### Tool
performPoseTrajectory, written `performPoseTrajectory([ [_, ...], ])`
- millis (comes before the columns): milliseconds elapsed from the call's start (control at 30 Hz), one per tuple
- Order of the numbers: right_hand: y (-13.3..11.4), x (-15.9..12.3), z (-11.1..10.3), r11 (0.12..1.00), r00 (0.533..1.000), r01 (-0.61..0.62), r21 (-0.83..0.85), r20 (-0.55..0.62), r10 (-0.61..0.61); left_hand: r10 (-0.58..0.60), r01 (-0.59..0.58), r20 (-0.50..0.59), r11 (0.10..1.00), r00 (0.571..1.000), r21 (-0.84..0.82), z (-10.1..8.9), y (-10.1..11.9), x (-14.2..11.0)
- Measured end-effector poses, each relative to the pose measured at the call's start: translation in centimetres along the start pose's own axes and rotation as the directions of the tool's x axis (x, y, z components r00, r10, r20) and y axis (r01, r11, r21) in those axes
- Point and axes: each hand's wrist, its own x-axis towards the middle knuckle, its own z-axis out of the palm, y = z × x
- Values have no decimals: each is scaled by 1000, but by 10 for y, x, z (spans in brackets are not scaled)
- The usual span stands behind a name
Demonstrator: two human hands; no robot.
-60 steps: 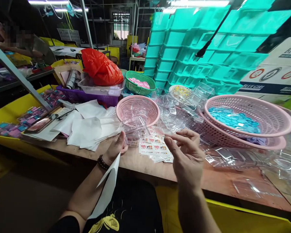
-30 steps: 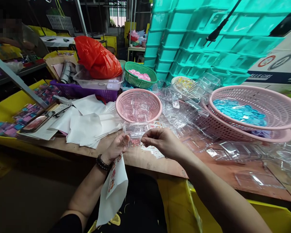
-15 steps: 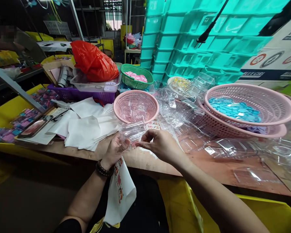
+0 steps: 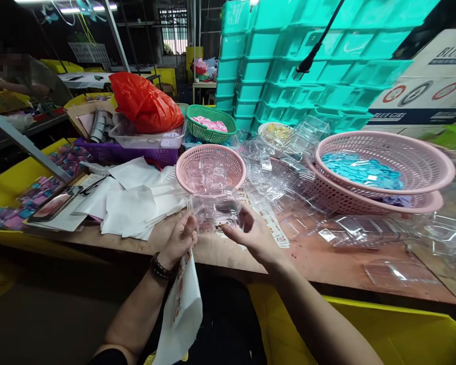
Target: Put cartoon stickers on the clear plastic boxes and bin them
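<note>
Over the near edge of the table, my left hand [image 4: 181, 237] grips the left end of a clear plastic box [image 4: 215, 212]. The same hand also pinches a white sticker sheet [image 4: 182, 309], printed with small orange and red pictures, which hangs down below the wrist. My right hand [image 4: 254, 234] is curved around the box's right end, thumb at the near side and fingers behind. Just beyond the box stands a round pink basket [image 4: 180, 175] with clear plastic pieces in it. More printed sticker sheets [image 4: 268, 218] lie on the table to the right.
White sheets [image 4: 131, 205] are piled at left, beside a phone [image 4: 55, 203]. Many clear plastic boxes [image 4: 281, 175] are heaped at right, near stacked pink baskets [image 4: 383, 190] holding blue pieces. Turquoise crates [image 4: 281, 66] rise behind. A person [image 4: 41, 81] is at far left.
My right hand has moved from a fingertip pinch at the box's near edge to its right end. The box is turned more level, and the sticker sheet has swung slightly left.
</note>
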Motion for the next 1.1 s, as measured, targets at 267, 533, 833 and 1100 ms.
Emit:
performPoseTrajectory([
  [267, 6, -30, 50, 305, 781, 176, -936, -56, -622, 113, -102, 57, 982, 992, -159, 27, 10, -18],
  [533, -19, -31, -13, 897, 988, 41, -441, -114, -102, -120, 136, 115, 981, 986, -137, 16, 2, -11],
  [833, 50, -22, -47, 828, 817, -560, 15, -154, 555, -167, 151, 74, 970, 983, 192, 23, -13, -19],
  [1100, 42, -24, -42, 767, 854, -428, -478, -491, 171, 172, -69, -295, 942, 940, 329, 23, 4, -9],
])
